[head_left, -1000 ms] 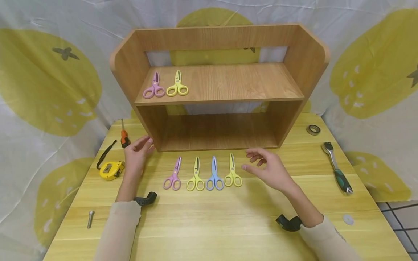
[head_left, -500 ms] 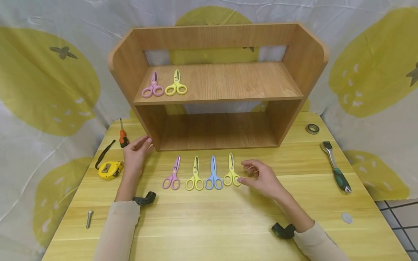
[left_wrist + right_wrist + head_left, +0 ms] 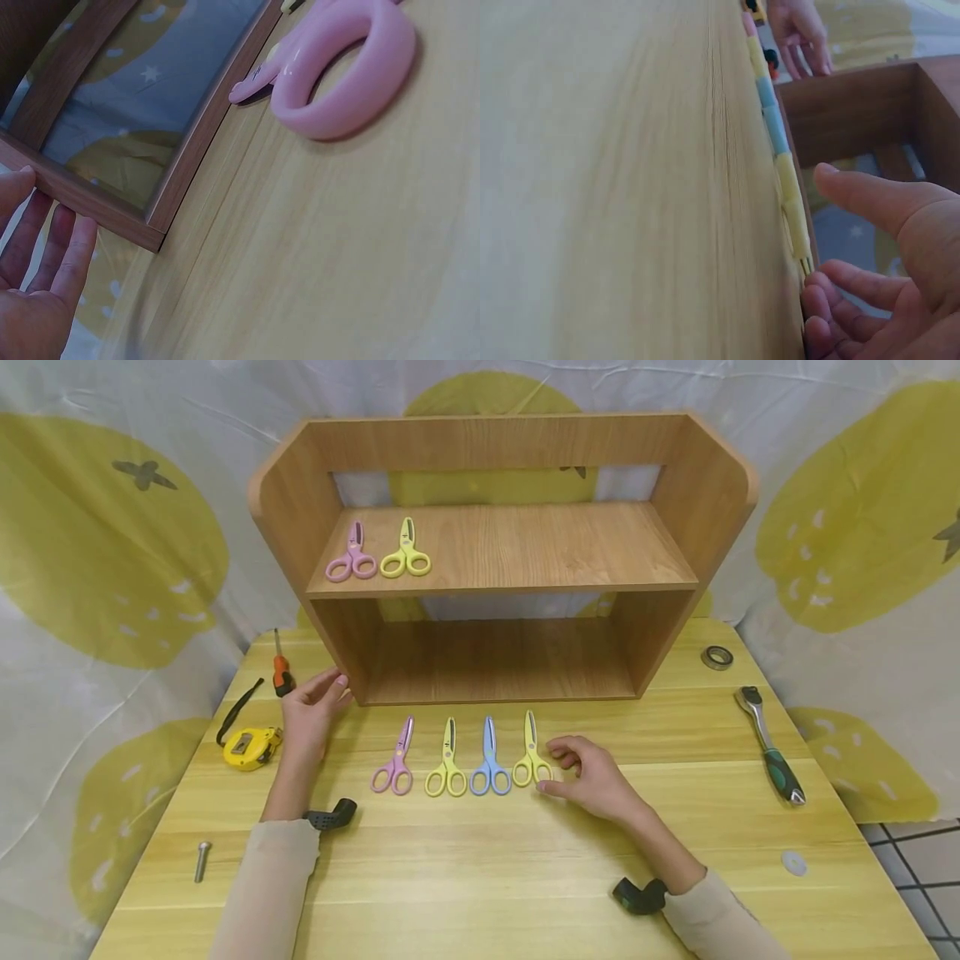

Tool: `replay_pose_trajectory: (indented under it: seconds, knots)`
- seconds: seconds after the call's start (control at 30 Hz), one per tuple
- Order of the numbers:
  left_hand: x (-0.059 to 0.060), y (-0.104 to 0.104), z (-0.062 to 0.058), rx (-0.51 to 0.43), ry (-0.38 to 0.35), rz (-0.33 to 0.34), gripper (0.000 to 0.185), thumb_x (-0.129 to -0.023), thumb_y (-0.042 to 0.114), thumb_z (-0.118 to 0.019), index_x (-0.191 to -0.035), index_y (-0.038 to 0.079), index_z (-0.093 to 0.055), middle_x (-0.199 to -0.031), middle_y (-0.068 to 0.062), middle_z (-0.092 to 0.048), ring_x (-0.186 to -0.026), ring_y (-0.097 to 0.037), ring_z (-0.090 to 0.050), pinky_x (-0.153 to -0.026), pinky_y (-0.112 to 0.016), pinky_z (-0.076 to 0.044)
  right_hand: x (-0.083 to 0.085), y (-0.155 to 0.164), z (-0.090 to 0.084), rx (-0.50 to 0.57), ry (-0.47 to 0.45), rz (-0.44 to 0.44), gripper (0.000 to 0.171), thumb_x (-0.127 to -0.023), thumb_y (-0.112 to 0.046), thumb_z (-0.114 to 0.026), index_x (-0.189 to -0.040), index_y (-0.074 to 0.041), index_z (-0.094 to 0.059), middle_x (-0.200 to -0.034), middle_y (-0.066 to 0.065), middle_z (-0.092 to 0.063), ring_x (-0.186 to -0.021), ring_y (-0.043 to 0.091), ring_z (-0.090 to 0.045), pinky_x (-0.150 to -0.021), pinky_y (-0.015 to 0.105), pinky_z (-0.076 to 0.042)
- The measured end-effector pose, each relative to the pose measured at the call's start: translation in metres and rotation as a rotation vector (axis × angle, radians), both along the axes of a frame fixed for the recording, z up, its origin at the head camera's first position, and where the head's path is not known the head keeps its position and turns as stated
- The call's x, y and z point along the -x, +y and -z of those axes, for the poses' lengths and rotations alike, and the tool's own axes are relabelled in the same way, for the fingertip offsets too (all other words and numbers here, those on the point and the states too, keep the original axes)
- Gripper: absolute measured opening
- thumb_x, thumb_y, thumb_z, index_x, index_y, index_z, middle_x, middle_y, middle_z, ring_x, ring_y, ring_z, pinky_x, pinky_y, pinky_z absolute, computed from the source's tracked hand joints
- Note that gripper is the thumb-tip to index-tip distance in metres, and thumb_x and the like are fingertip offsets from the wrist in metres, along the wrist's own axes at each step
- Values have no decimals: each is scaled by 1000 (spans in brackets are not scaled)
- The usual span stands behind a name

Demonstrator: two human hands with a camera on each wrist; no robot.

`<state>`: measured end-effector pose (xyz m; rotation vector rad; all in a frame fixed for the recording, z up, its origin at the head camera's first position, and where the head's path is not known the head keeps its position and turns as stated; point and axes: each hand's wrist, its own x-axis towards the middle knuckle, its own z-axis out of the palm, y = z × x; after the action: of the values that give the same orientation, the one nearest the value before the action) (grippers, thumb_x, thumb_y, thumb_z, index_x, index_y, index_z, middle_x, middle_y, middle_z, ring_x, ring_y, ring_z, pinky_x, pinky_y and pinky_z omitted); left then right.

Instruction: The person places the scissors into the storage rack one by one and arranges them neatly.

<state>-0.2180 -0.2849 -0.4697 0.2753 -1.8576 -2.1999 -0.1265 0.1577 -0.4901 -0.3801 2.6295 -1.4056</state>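
Overhead, head view: right hand (image 3: 596, 781) lies on the desk (image 3: 480, 877) just right of the rightmost yellow scissors (image 3: 532, 760), thumb tip at or almost at its handle loop; contact cannot be told from this view. Its fingers are loosely curled and hold nothing. These scissors end a row of four in front of the wooden shelf (image 3: 498, 556): pink scissors (image 3: 395, 767), second yellow scissors (image 3: 447, 768), blue scissors (image 3: 489, 768), then the yellow pair, all blades toward the shelf. Left hand (image 3: 313, 710) rests at the shelf's lower left corner, fingers straight and together, tips against the side panel. Two more pairs, pink and yellow, lie on the shelf's upper board at its left end. Left of the shelf: screwdriver (image 3: 281, 668), yellow tape measure (image 3: 251, 745), bolt (image 3: 201, 861). Right of the shelf: ratchet wrench (image 3: 771, 753), metal ring (image 3: 717, 657), washer (image 3: 793, 862).

Left wrist view: left hand (image 3: 34, 300) open, fingers (image 3: 71, 255) straight, side by side, beside the shelf's bottom edge (image 3: 97, 210). A pink handle loop (image 3: 349, 71) lies on the desk further along.

Right wrist view: right hand (image 3: 885, 277) sits at the near end of the scissors row (image 3: 780, 165), seen edge-on; thumb extended above, fingers bent below, nothing pinched.
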Motion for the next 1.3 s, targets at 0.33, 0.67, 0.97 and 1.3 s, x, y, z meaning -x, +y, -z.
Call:
replay_pose_trajectory:
  seconds: [0.33, 0.67, 0.97, 1.3]
  knots:
    - [8, 1, 9, 0, 21, 19, 38, -94, 9, -76, -129, -3, -69, -111, 2, -75, -103, -12, -74, -100, -43, -57, -2, -5, 5, -174, 68, -1, 60, -75, -32, -94, -125, -10, -69, -106, 1, -63, -96, 18, -55, -85, 33, -53]
    - [8, -1, 5, 12, 25, -3, 37, -92, 12, -79, -125, -2, -72, -107, 1, -75, -99, -11, -73, -93, -36, -63, -2, -11, 4, -180, 95, 35, 43, -81, -25, -90, -117, -8, -74, -105, 5, -67, -97, 21, -61, -86, 36, -56]
    - [5, -1, 4, 16, 9, 5, 40, -93, 13, -78, -129, -3, -69, -112, 1, -74, -103, -10, -72, -96, -38, -60, -1, -8, -5, -90, 38, 67, 39, -83, -18, -87, -117, -6, -73, -91, 0, -72, -83, 14, -64, -72, 24, -56]
    - [3, -3, 6, 24, 3, 2, 41, -93, 13, -77, -130, -2, -69, -113, 2, -74, -102, -10, -73, -97, -39, -60, -3, -4, -16, 15, -46, 84, 39, -86, -10, -83, -123, -6, -70, -82, 1, -74, -74, 12, -67, -65, 20, -58]
